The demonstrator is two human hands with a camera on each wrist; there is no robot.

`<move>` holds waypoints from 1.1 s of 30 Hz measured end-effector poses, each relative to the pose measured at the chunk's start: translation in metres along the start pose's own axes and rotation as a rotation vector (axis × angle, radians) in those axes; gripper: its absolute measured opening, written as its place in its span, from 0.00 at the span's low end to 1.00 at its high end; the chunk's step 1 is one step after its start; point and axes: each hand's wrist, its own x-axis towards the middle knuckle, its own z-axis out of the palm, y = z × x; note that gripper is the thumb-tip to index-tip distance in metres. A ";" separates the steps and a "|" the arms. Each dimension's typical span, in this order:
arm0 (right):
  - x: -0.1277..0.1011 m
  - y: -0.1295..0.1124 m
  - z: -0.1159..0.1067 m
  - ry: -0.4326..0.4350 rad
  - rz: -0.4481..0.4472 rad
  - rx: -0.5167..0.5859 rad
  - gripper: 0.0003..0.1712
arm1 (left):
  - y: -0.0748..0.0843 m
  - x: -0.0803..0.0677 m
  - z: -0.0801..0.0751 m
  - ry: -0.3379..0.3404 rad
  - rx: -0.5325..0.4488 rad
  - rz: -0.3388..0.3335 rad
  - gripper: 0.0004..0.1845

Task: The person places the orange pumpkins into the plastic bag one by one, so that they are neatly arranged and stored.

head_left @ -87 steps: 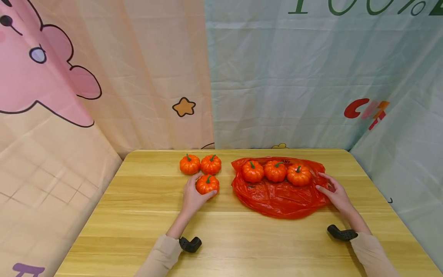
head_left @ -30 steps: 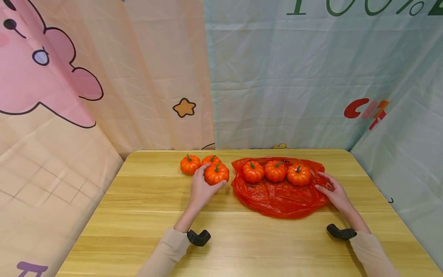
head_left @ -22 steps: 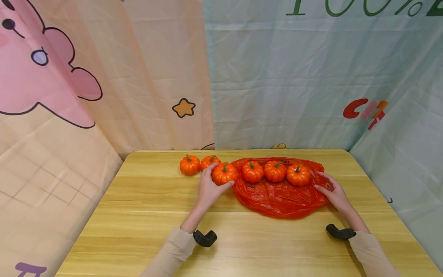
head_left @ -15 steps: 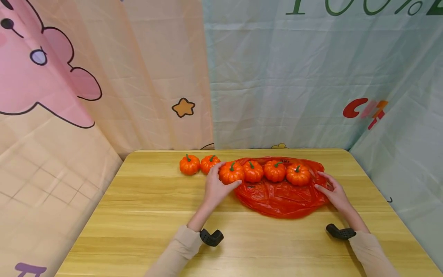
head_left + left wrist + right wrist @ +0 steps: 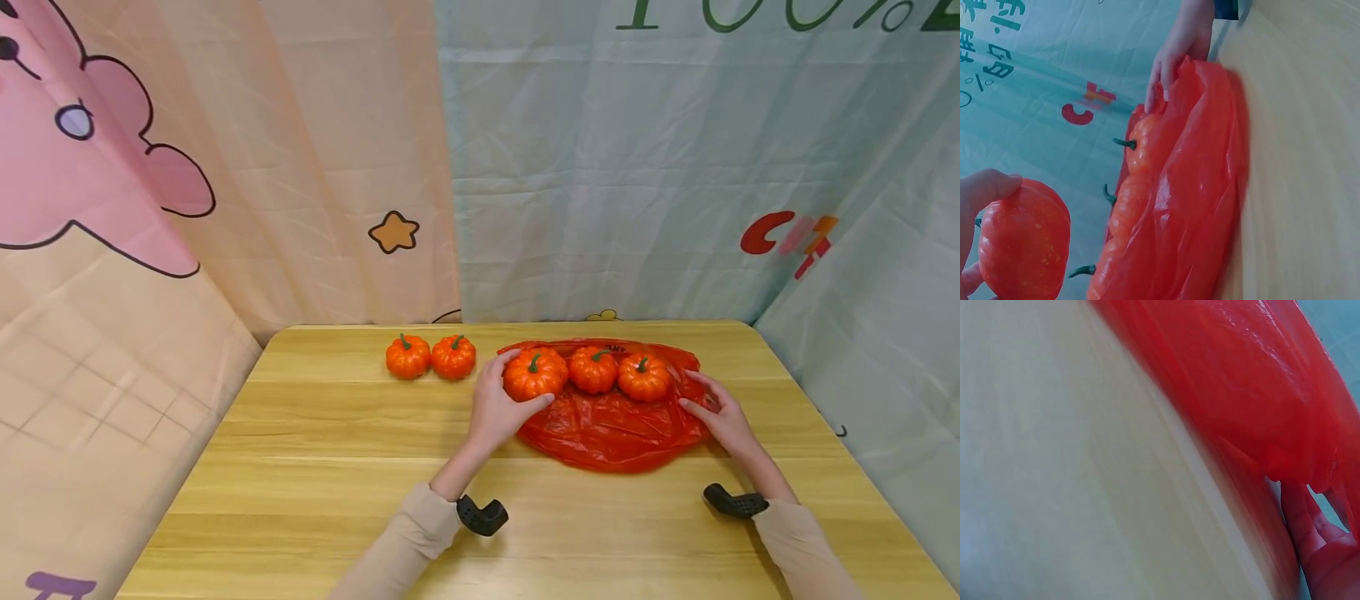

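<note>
My left hand (image 5: 497, 410) grips a small orange pumpkin (image 5: 536, 377) with a green stem, thumb in front and fingers behind. It is held up over the left part of a red plastic bag (image 5: 615, 437). Inside the bag's mouth sit a middle pumpkin (image 5: 593, 372) and a right pumpkin (image 5: 643, 380). A third one (image 5: 1105, 272) shows in the left wrist view, hidden behind the held pumpkin in the head view. At the bag's right edge my right hand (image 5: 722, 419) holds the plastic; in the right wrist view its fingertips are partly covered by the bag.
Two more pumpkins, a left one (image 5: 408, 357) and a right one (image 5: 453, 358), stand side by side near the back of the wooden table (image 5: 337, 467). Printed curtains (image 5: 585, 183) hang behind the table and along its sides.
My left hand has lifted the pumpkin from in front of the two on the table and carried it right, over the bag. The right hand has stayed at the bag's edge.
</note>
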 end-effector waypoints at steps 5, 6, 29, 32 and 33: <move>0.000 0.000 0.000 -0.002 0.001 0.010 0.36 | 0.002 -0.002 0.012 -0.041 0.013 0.003 0.40; 0.000 0.000 0.001 -0.002 -0.001 0.014 0.36 | 0.003 -0.002 0.015 -0.048 0.011 0.005 0.41; 0.000 0.002 0.002 0.010 -0.025 0.030 0.35 | 0.028 -0.001 0.089 -0.131 -0.028 -0.019 0.41; 0.000 0.002 0.002 0.011 -0.024 0.023 0.35 | 0.030 -0.001 0.097 -0.146 -0.030 -0.037 0.41; 0.000 0.002 0.002 0.012 -0.021 0.019 0.35 | 0.032 -0.001 0.100 -0.151 -0.030 -0.043 0.41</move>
